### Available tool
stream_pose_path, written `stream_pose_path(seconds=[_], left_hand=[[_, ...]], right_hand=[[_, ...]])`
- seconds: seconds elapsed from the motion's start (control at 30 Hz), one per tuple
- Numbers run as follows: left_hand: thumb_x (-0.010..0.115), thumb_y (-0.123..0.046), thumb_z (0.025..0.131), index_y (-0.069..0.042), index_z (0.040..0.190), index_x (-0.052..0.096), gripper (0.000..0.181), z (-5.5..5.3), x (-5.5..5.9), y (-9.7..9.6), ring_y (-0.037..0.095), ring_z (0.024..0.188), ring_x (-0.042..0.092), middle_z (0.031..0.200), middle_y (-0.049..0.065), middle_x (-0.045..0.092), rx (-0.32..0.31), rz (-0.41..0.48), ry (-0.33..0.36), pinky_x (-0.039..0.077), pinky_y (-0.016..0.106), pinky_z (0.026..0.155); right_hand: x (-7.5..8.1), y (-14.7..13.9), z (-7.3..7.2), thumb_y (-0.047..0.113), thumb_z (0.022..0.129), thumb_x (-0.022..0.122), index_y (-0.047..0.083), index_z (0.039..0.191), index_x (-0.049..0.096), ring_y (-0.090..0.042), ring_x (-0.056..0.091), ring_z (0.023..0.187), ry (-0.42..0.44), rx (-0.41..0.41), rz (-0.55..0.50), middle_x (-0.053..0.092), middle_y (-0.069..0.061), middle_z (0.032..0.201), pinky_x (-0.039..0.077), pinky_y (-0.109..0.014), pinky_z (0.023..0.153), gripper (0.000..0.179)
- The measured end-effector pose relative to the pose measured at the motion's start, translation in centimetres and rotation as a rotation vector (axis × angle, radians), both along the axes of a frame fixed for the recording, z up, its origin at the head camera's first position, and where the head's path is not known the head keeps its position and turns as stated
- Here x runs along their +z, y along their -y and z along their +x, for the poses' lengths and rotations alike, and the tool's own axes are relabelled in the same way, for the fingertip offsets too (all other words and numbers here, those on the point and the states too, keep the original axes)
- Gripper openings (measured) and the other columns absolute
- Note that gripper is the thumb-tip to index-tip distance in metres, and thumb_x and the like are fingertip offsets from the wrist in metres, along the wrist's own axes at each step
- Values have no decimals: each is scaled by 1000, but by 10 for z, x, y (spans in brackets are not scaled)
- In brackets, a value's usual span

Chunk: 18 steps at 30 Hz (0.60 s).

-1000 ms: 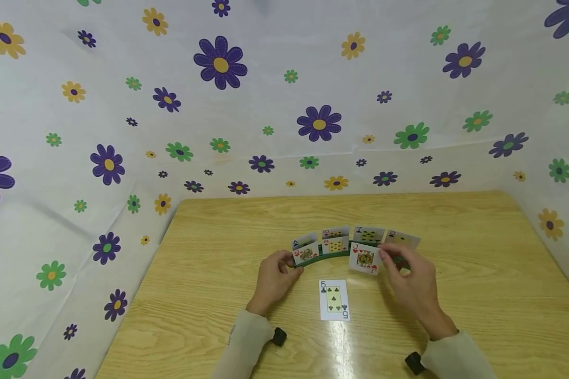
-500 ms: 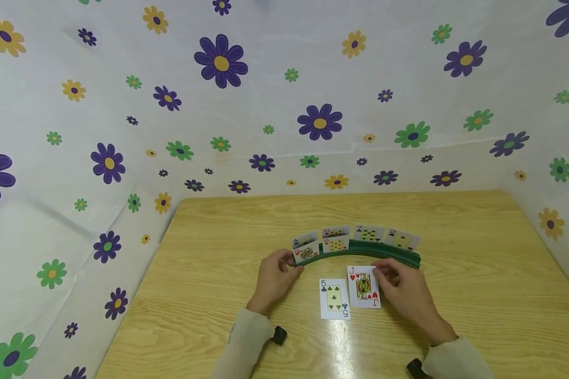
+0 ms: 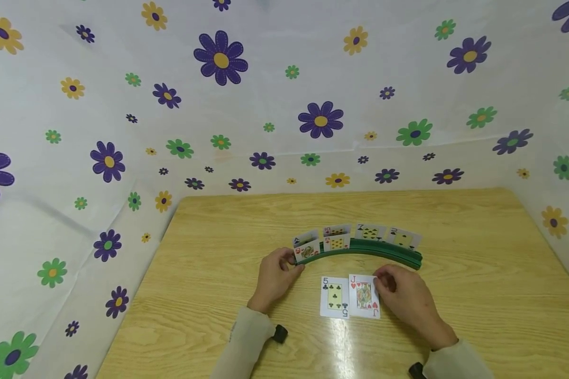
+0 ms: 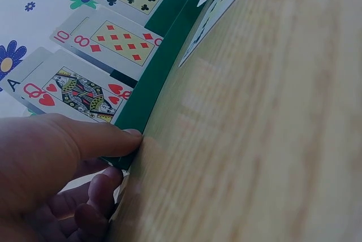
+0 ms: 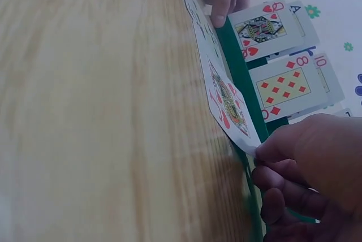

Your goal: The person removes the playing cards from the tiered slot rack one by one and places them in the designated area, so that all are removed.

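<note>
My left hand [image 3: 272, 279] grips the left end of a curved green card holder [image 3: 360, 246], thumb in front and fingers behind. In its slots, the queen of hearts [image 4: 82, 92] stands before an ace, and the eight of diamonds [image 5: 281, 88] before a red ten. Farther right stand the seven of clubs [image 3: 370, 232] and a black two [image 3: 404, 238]. My right hand [image 3: 408, 295] pinches the right edge of the jack of hearts [image 3: 364, 296] between thumb and finger; that edge tilts up off the table. Beside the jack, the five of clubs [image 3: 334, 297] lies face up.
The wooden table [image 3: 218, 237] reaches back to a white flowered cloth [image 3: 265, 95], which also hangs along both sides. Dark wrist devices [image 3: 280, 334] sit at both cuffs.
My right hand has brought the jack of hearts down from in front of the holder to beside the five of clubs. The left hand stays at the holder's left end.
</note>
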<state>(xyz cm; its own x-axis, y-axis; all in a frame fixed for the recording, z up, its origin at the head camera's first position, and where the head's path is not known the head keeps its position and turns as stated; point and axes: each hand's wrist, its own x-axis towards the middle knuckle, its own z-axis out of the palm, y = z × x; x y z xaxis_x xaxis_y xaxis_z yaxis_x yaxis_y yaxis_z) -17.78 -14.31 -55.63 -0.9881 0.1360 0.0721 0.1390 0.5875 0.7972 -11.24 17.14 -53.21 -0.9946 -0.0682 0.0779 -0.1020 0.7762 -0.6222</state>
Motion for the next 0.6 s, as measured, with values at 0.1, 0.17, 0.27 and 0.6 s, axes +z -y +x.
stream_pose_path(seconds=[0.1, 0.17, 0.27, 0.6], left_hand=[[87, -14, 93, -4, 118, 77, 29, 0, 0, 0, 5, 69, 51, 99, 9, 74, -1, 11, -2, 42, 19, 61], [87, -14, 93, -4, 118, 77, 29, 0, 1, 0, 5, 69, 51, 99, 10, 74, 0, 18, 0, 42, 19, 61], [87, -14, 94, -4, 119, 77, 29, 0, 2, -1, 4, 69, 51, 99, 9, 74, 2, 21, 6, 42, 18, 61], [87, -13, 94, -4, 118, 77, 28, 1, 1, -1, 4, 69, 51, 99, 10, 74, 1, 17, 5, 42, 19, 61]], right_hand=[[1, 0, 2, 11, 97, 78, 7, 106, 79, -9, 51, 71, 2, -3, 17, 66, 4, 81, 41, -24, 63, 9], [1, 0, 4, 11, 97, 78, 7, 105, 79, -9, 52, 71, 0, -6, 26, 67, 4, 82, 41, -24, 64, 9], [1, 1, 6, 10, 96, 77, 7, 105, 79, -10, 53, 73, 3, -9, 33, 67, 2, 84, 42, -25, 64, 9], [-4, 6, 8, 7, 96, 78, 9, 104, 80, -11, 54, 74, -19, -16, 51, 67, 1, 87, 44, -24, 65, 9]])
